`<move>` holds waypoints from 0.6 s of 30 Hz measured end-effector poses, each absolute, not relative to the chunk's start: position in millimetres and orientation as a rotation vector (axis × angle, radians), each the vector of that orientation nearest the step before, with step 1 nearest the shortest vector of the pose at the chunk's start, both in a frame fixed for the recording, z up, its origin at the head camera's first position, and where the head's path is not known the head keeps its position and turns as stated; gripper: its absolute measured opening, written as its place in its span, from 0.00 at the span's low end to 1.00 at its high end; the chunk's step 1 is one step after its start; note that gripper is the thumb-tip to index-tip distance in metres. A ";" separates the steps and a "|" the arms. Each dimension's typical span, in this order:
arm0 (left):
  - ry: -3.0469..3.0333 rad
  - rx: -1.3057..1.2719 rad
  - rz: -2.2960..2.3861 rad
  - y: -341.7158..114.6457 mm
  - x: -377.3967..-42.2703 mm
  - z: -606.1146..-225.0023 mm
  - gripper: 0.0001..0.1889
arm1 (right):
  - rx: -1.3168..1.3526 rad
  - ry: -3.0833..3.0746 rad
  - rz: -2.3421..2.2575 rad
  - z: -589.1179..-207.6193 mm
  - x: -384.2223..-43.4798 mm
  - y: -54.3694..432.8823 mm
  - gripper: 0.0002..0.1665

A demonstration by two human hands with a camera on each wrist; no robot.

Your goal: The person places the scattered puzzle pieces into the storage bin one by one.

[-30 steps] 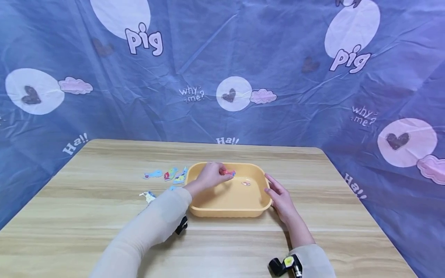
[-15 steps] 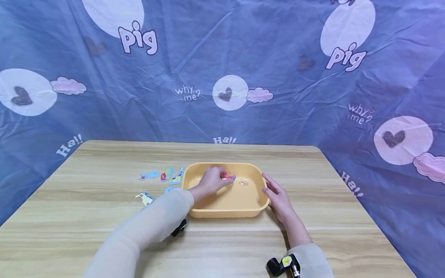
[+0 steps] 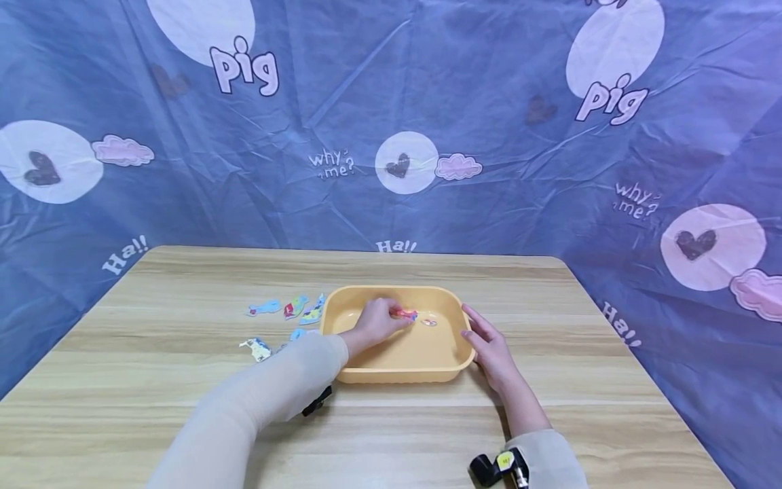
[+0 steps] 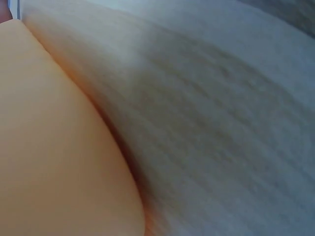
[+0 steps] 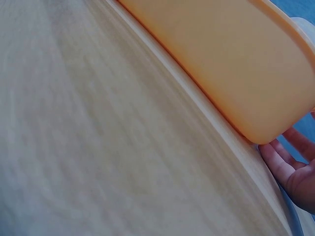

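A yellow plastic tray [image 3: 400,375] stands on the wooden table. My left hand [image 3: 377,320] reaches over its left side and pinches a small red and blue piece [image 3: 406,314] between thumb and fingertips, low inside the tray. Beside that piece, on the tray floor, lies another small flat piece [image 3: 430,322], pale with reddish marks. At the tray's right end my right hand [image 3: 491,346] grips the wall, thumb over the rim and fingers outside. The right wrist view shows those fingers [image 5: 278,164] against the tray's outer corner. Only the tray's outer wall [image 4: 64,147] fills the left wrist view's left side.
Left of the tray lie flat colourful cutouts: a light blue one [image 3: 264,308], a red and green one [image 3: 296,307], a blue and yellow one [image 3: 313,310] and a white and blue one [image 3: 256,349]. A patterned blue cloth [image 3: 342,217] hangs behind the table [image 3: 586,319].
My left hand has moved slightly down and right inside the tray, still pinching the red and blue piece. The right hand stays on the tray's right end. The head view has shifted a little.
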State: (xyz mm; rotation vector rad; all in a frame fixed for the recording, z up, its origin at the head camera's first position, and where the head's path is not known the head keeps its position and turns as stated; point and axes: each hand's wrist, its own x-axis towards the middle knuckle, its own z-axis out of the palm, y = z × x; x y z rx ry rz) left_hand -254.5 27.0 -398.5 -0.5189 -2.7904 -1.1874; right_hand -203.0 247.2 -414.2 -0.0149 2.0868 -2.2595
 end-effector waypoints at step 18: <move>-2.817 -0.443 -1.086 27.1 -256.8 -402.2 0.10 | -0.018 2.096 -2.251 -412.2 -202.3 246.9 0.31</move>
